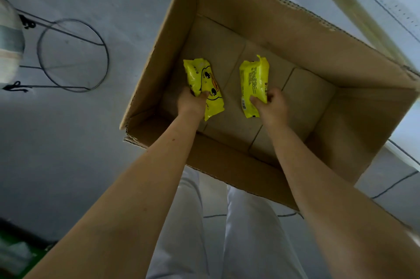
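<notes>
A large open cardboard box (261, 17) stands on the floor in front of me. Both my arms reach down into it. My left hand (191, 102) grips a yellow packet (200, 76) with a cartoon duck face printed on it, holding it low over the box's bottom at the left. My right hand (272, 106) grips a second yellow packet (253, 78) that shows its printed back and a barcode, near the middle of the box. Whether either packet touches the bottom I cannot tell. Nothing else lies in the box.
The box's flaps stand up around its rim. A stool with a black wire frame (72, 56) stands on the grey floor at the left. A pale shelf upright (354, 6) runs along the upper right. My white trousers (227, 233) show below the box.
</notes>
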A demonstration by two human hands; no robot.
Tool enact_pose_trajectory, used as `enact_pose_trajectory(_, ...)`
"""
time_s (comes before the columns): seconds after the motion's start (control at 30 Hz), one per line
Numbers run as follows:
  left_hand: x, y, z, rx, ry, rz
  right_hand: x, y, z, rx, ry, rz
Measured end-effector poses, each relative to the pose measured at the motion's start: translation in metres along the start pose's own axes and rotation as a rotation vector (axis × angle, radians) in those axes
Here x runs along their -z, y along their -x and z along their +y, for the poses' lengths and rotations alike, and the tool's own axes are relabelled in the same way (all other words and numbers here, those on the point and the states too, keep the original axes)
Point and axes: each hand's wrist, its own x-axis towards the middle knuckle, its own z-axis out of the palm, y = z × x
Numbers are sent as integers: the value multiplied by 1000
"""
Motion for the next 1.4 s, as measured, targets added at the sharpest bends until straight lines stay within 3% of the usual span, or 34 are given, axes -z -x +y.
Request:
enact_pose_trajectory(0.27, -10, 16, -6, 11, -30, -122, -1, 25, 3, -22, -320, -225)
enact_pose_trajectory(0.4, -19, 23, -10, 19, 49, -168, -12, 31, 3, -87, -348, -318)
enact_pose_trajectory(0.67, -28, 20, -6, 43, 124, -178, -12, 17, 8, -126, -334, -241)
enact_pose_trajectory(1.03, -37, 13, 1, 85, 157, -302, -8, -7, 8, -261, -360, -329)
enact_pose_trajectory(1.23, -31, 19, 3, 95, 159, -364, 0, 0, 15, -422, -581, -315)
enact_pose_trajectory(1.4, -11, 39, 15, 63, 183, -395, 25, 21, 12, -432, -666, -213)
